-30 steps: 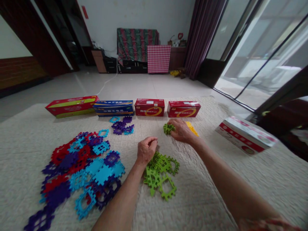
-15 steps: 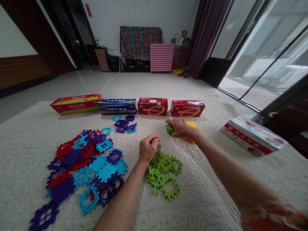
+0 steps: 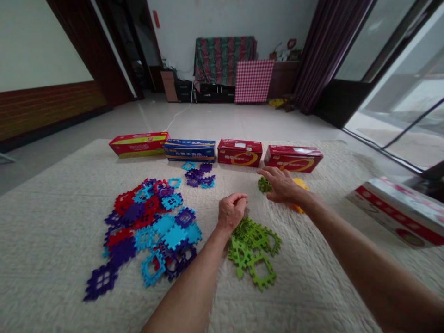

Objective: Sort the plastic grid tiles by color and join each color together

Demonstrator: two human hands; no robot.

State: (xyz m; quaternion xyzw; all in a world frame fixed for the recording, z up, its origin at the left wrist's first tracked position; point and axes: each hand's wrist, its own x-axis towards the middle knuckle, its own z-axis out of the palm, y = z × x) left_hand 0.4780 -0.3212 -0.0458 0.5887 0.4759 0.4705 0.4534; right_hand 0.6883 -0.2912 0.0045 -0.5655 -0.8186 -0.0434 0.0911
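Note:
My left hand (image 3: 233, 212) is closed in a loose fist at the far edge of a pile of green toothed plastic pieces (image 3: 262, 272). Anything inside its curled fingers is hidden. My right hand (image 3: 282, 185) is farther forward, its fingers stretched out and thumb apart, beside a small group of green pieces (image 3: 264, 184). Whether it touches them I cannot tell. Behind that wrist lie yellow pieces (image 3: 301, 184), partly covered by the hand and forearm. To the left spreads a big mixed heap of red, purple and light-blue toothed pieces (image 3: 175, 237).
A smaller purple and blue cluster (image 3: 196, 176) lies before a row of boxes: a red-and-yellow box (image 3: 138, 145), a blue box (image 3: 189, 151) and two red boxes (image 3: 240, 152). At the right is a white-and-red box (image 3: 398, 210). Everything rests on a cream quilted cover (image 3: 62, 222).
The view has turned left, so the whole scene sits farther right in the picture. Both hands keep nearly the same places among the pieces, the left closed and the right with fingers extended.

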